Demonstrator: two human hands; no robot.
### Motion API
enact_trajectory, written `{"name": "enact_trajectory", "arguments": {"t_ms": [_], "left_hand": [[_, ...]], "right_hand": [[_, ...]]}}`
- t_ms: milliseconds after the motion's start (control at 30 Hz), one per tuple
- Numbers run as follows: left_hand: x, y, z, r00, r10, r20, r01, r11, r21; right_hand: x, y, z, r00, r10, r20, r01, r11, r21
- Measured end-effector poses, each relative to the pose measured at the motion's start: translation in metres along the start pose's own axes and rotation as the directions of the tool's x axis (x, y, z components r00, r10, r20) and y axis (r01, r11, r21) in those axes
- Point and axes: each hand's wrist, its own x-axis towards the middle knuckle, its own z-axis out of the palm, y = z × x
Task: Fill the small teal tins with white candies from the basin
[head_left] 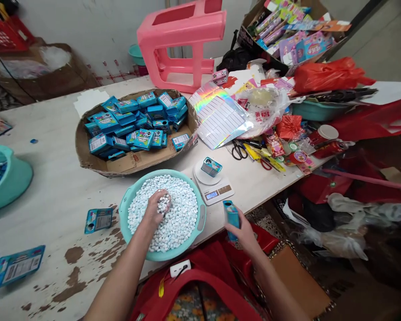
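Observation:
My left hand [156, 209] is curled in a turquoise basin [123, 209] full of small white and pale blue candies [173, 223]. Several candies show in its bent fingers. In my right hand [243, 229] is a small blue box [232, 218], held upright beyond the basin's right side, with a dark round hole in its top. A similar blue box [211, 166] rests on the round plate of a white digital scale [217, 189] with a lit display. Another blue box [99, 220] lies on the table left of the basin.
A cut-down cardboard box [127, 166] holds many blue boxes behind the basin. A pink stool [183, 38] lies on its side at the back. Scissors [239, 150], label sheets [217, 118] and bags crowd the right. Another turquoise basin [18, 178] stands at left.

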Motion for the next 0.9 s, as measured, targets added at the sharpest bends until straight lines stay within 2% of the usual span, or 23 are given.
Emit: {"name": "enact_trajectory", "arguments": {"t_ms": [33,100,167,233,300,400,467,533,600,767,900], "left_hand": [[-0.001,0.003,-0.001,0.998,-0.052,0.033,0.056,0.992,-0.117],[-0.002,0.008,-0.003,0.993,-0.101,0.057,0.111,0.969,-0.222],[-0.005,0.013,-0.001,0.989,-0.133,0.067,0.147,0.946,-0.289],[-0.012,0.022,0.004,0.987,-0.140,0.082,0.161,0.922,-0.352],[-0.025,0.033,0.013,0.992,-0.086,0.093,0.116,0.915,-0.387],[-0.049,0.051,0.029,0.993,0.083,0.084,-0.041,0.913,-0.406],[-0.061,0.058,0.039,0.977,0.208,0.050,-0.174,0.908,-0.380],[-0.066,0.059,0.045,0.952,0.307,0.014,-0.286,0.902,-0.323],[-0.065,0.056,0.047,0.934,0.358,-0.011,-0.348,0.899,-0.268],[-0.058,0.048,0.046,0.915,0.402,-0.035,-0.401,0.898,-0.183],[-0.056,0.049,0.048,0.909,0.415,-0.028,-0.415,0.898,-0.150]], "right_hand": [[-0.004,-0.010,-0.006,0.998,0.010,0.057,-0.018,0.988,0.152],[-0.011,-0.034,-0.006,0.992,0.007,0.123,-0.051,0.931,0.360],[-0.014,-0.061,0.008,0.989,-0.018,0.145,-0.047,0.901,0.431],[-0.014,-0.085,0.033,0.985,-0.069,0.159,0.007,0.932,0.362],[-0.014,-0.105,0.060,0.965,-0.192,0.178,0.152,0.965,0.215],[-0.015,-0.120,0.093,0.889,-0.411,0.200,0.420,0.908,0.000],[-0.016,-0.123,0.107,0.846,-0.485,0.223,0.511,0.857,-0.074],[-0.016,-0.123,0.115,0.830,-0.501,0.246,0.536,0.838,-0.099],[-0.015,-0.123,0.119,0.823,-0.508,0.254,0.546,0.831,-0.107],[-0.014,-0.124,0.121,0.805,-0.545,0.232,0.584,0.796,-0.156],[-0.014,-0.127,0.120,0.801,-0.550,0.236,0.593,0.785,-0.179]]}}
